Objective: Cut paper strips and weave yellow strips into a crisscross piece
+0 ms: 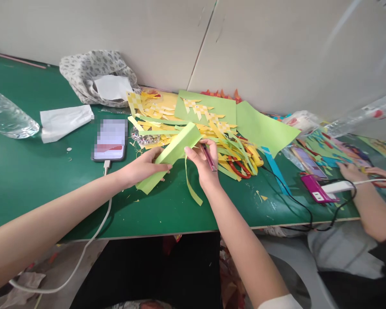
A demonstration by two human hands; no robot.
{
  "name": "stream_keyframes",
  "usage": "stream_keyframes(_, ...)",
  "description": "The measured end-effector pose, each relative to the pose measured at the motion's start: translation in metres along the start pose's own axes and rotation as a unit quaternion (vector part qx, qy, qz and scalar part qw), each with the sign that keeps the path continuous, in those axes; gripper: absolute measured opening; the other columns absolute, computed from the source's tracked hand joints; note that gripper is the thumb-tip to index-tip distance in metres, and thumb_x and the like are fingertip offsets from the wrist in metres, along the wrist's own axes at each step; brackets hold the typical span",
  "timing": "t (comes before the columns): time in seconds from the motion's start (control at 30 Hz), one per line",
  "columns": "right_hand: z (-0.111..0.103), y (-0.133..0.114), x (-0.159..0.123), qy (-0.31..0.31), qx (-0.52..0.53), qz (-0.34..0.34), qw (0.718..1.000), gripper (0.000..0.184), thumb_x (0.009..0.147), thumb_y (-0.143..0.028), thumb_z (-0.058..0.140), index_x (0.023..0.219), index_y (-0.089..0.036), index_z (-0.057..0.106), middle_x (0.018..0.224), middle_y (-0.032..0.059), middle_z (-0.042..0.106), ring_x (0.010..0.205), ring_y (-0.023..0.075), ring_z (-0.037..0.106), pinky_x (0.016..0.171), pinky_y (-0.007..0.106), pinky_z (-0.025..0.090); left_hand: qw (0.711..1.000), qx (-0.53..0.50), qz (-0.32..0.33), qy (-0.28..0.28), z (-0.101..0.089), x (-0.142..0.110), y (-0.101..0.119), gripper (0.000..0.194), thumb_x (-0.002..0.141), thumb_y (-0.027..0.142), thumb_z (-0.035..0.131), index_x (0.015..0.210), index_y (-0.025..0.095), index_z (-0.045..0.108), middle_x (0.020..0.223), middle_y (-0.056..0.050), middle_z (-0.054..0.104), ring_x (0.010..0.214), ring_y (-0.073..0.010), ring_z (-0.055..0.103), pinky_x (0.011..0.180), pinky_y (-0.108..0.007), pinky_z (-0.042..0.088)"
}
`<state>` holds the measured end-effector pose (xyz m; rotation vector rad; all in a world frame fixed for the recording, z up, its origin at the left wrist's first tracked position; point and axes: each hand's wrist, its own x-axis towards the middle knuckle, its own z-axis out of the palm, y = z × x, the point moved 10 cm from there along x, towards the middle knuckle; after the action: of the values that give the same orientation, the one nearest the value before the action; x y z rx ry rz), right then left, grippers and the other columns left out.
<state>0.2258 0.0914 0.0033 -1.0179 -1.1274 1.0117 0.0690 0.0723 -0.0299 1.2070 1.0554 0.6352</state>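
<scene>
My left hand grips a folded light green paper sheet from below, fingers closed on its edge. My right hand is closed round a dark red, scissor-like tool at the sheet's right edge. A narrow green strip hangs down from the sheet onto the green table. Behind my hands lies a heap of yellow and green paper strips, with woven yellow pieces on a green sheet.
A phone on a white cable lies left of the sheet. White tissue, a plastic bottle and a patterned cloth bag sit at the left. Red-handled scissors lie right. Another person's hands work at far right.
</scene>
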Motion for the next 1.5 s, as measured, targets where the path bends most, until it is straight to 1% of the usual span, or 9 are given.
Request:
stream_keyframes(0.17, -0.009, 0.003, 0.0, 0.036, -0.028, -0.007, 0.999, 0.043, 0.064, -0.031, 0.078, 0.091, -0.027, 0.045, 0.082, -0.0047, 0.061, 0.078, 0.0137, 0.063, 0.072, 0.03, 0.053, 0.999, 0.03, 0.032, -0.029, 0.005, -0.003, 0.006, 0.06, 0.068, 0.037, 0.074, 0.12, 0.021, 0.05, 0.108, -0.007, 0.063, 0.096, -0.026, 0.063, 0.08, -0.04, 0.052)
stream_keyframes(0.3, 0.017, 0.013, -0.005, -0.075, -0.028, 0.051, 0.996, 0.042, 0.062, -0.033, 0.079, 0.089, -0.026, 0.047, 0.075, -0.0045, 0.059, 0.072, 0.0152, 0.062, 0.068, 0.032, 0.053, 0.996, -0.04, 0.085, 0.0, -0.006, -0.002, 0.02, 0.064, 0.067, 0.031, 0.074, 0.124, 0.022, 0.046, 0.12, -0.009, 0.061, 0.112, -0.027, 0.057, 0.091, -0.04, 0.049)
stream_keyframes(0.43, 0.037, 0.017, -0.016, -0.139, -0.043, 0.089, 0.985, 0.044, 0.056, -0.032, 0.082, 0.084, -0.025, 0.048, 0.07, -0.0056, 0.057, 0.061, 0.0133, 0.058, 0.059, 0.029, 0.051, 0.993, -0.053, 0.093, 0.043, -0.017, 0.002, 0.021, 0.061, 0.065, 0.025, 0.076, 0.119, 0.019, 0.048, 0.116, -0.01, 0.063, 0.107, -0.0261, 0.061, 0.089, -0.04, 0.05)
stream_keyframes(0.6, 0.024, 0.017, -0.013, -0.069, -0.053, 0.094, 0.992, 0.041, 0.057, -0.032, 0.082, 0.081, -0.023, 0.049, 0.073, -0.0041, 0.062, 0.066, 0.0138, 0.061, 0.067, 0.032, 0.053, 0.993, -0.076, 0.063, 0.065, -0.021, 0.006, 0.008, 0.056, 0.063, 0.025, 0.078, 0.112, 0.018, 0.051, 0.1, -0.007, 0.068, 0.088, -0.025, 0.067, 0.077, -0.041, 0.056)
stream_keyframes(1.03, -0.002, 0.013, -0.003, 0.015, -0.029, 0.059, 0.998, 0.036, 0.059, -0.027, 0.079, 0.077, -0.023, 0.048, 0.066, -0.0073, 0.057, 0.067, 0.0114, 0.06, 0.071, 0.031, 0.054, 0.985, -0.097, 0.084, 0.115, -0.034, 0.004, 0.009, 0.055, 0.059, 0.026, 0.082, 0.106, 0.019, 0.055, 0.103, -0.008, 0.069, 0.089, -0.025, 0.068, 0.073, -0.037, 0.059)
stream_keyframes(1.2, -0.004, 0.018, -0.003, 0.003, -0.045, 0.096, 0.994, 0.038, 0.059, -0.032, 0.079, 0.079, -0.023, 0.048, 0.069, -0.006, 0.06, 0.065, 0.012, 0.059, 0.058, 0.026, 0.053, 0.985, -0.067, 0.08, 0.14, -0.043, 0.003, 0.011, 0.054, 0.06, 0.029, 0.081, 0.106, 0.02, 0.054, 0.106, -0.008, 0.067, 0.09, -0.0249, 0.067, 0.073, -0.037, 0.059)
stream_keyframes(1.33, -0.019, 0.012, -0.001, 0.073, -0.046, 0.065, 0.994, 0.034, 0.065, -0.033, 0.075, 0.08, -0.024, 0.045, 0.07, -0.0066, 0.059, 0.05, 0.0077, 0.052, 0.046, 0.022, 0.046, 0.986, -0.084, 0.057, 0.134, -0.04, 0.005, 0.007, 0.052, 0.062, 0.028, 0.081, 0.105, 0.02, 0.053, 0.104, -0.008, 0.068, 0.087, -0.025, 0.068, 0.072, -0.038, 0.059)
stream_keyframes(1.4, -0.026, 0.005, 0.0, 0.105, -0.024, 0.029, 0.994, 0.034, 0.068, -0.031, 0.073, 0.084, -0.025, 0.043, 0.075, -0.0064, 0.059, 0.051, 0.0076, 0.054, 0.053, 0.024, 0.049, 0.985, -0.092, 0.049, 0.136, -0.039, 0.005, 0.005, 0.052, 0.062, 0.026, 0.081, 0.105, 0.02, 0.052, 0.104, -0.009, 0.069, 0.086, -0.0249, 0.068, 0.072, -0.038, 0.059)
stream_keyframes(1.5, -0.028, -0.017, -0.003, 0.12, -0.01, -0.061, 0.991, 0.036, 0.073, -0.029, 0.069, 0.094, -0.028, 0.039, 0.104, -0.0004, 0.059, 0.084, 0.0135, 0.066, 0.078, 0.031, 0.053, 0.985, -0.093, 0.045, 0.137, -0.04, 0.005, 0.004, 0.052, 0.062, 0.026, 0.081, 0.105, 0.02, 0.052, 0.105, -0.009, 0.068, 0.087, -0.0246, 0.068, 0.071, -0.036, 0.059)
